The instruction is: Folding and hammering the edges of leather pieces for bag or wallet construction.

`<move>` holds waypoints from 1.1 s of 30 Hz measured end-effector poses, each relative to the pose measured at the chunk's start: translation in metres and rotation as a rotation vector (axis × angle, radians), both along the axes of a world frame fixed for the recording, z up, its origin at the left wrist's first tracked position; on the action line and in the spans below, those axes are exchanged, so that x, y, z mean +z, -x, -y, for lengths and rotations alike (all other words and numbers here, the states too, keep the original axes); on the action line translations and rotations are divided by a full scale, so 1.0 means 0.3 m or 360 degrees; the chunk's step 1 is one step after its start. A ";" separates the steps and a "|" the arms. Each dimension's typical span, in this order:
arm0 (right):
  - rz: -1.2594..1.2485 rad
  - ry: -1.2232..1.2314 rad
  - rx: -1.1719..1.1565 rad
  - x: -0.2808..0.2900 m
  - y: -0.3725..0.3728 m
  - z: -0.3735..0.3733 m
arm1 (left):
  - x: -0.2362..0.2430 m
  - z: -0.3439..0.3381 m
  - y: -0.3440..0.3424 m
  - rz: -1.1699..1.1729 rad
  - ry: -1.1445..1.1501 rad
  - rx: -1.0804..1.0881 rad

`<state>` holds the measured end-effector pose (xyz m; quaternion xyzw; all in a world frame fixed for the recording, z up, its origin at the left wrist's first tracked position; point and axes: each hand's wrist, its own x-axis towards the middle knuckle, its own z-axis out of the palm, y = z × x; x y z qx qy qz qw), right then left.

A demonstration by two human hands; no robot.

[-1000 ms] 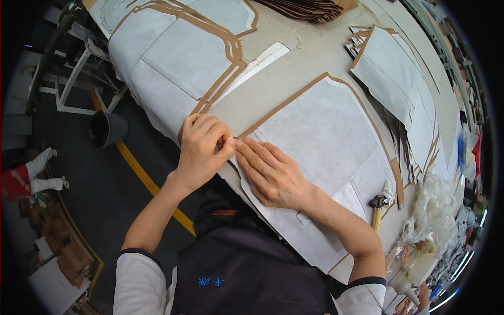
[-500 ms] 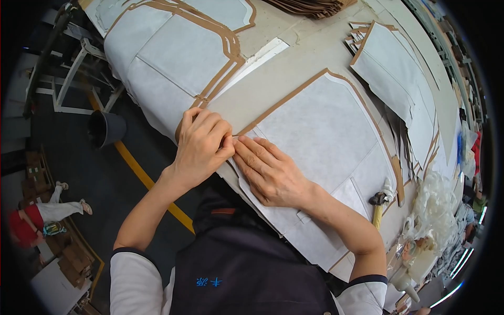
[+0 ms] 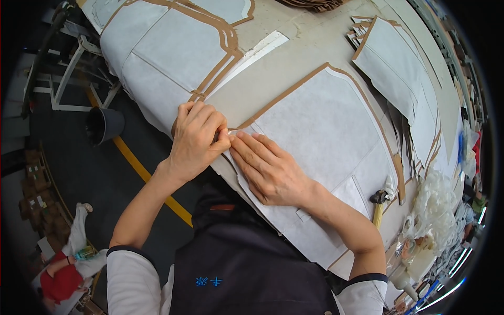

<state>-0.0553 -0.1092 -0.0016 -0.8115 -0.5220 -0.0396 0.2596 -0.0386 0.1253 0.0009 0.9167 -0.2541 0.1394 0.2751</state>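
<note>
A white fabric-like panel (image 3: 320, 126) with brown edging lies on the work table in front of me. My left hand (image 3: 199, 134) is at the panel's left corner, thumb and fingers pinched together at its edge. What lies inside that pinch is hidden by the fingers. My right hand (image 3: 270, 170) rests flat on the panel, fingers stretched out, their tips close to the left thumb. Beyond my left hand, another white panel with brown borders (image 3: 176, 50) drapes over the table's edge.
A stack of white panels (image 3: 401, 73) lies at the right. Nearer are a hammer with a yellow handle (image 3: 377, 216), a brown strip (image 3: 400, 181) and crumpled clear plastic (image 3: 433, 205). A dark bucket (image 3: 105, 126) stands on the floor at left; a person in red (image 3: 60, 281) is lower left.
The left hand has shifted slightly up and left along the panel's edge, still pinched. My right hand stays nearly in place. The person in red has moved lower in view.
</note>
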 end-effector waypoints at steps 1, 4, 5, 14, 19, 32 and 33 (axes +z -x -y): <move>0.0008 0.0009 0.0009 -0.001 0.000 0.000 | -0.002 -0.004 0.000 -0.0029 -0.0004 0.0003; 0.0046 0.0005 0.0014 -0.008 -0.001 -0.004 | -0.004 -0.005 0.001 -0.0045 0.0001 0.0015; 0.0069 -0.0003 0.0016 -0.011 0.001 -0.003 | -0.003 -0.003 0.004 -0.0040 0.0017 0.0029; 0.0047 -0.0053 0.0016 0.001 -0.002 -0.009 | 0.009 -0.026 0.071 -0.0074 0.0190 0.0103; 0.0120 -0.0155 -0.0018 -0.016 -0.002 -0.010 | 0.005 -0.007 0.103 -0.0028 0.0169 0.0152; 0.0195 -0.0071 -0.0341 -0.015 -0.012 -0.018 | -0.040 -0.018 0.121 0.0382 -0.0016 0.0029; 0.0194 -0.0059 -0.0329 -0.013 -0.014 -0.017 | -0.041 -0.021 0.121 0.0375 -0.0011 0.0031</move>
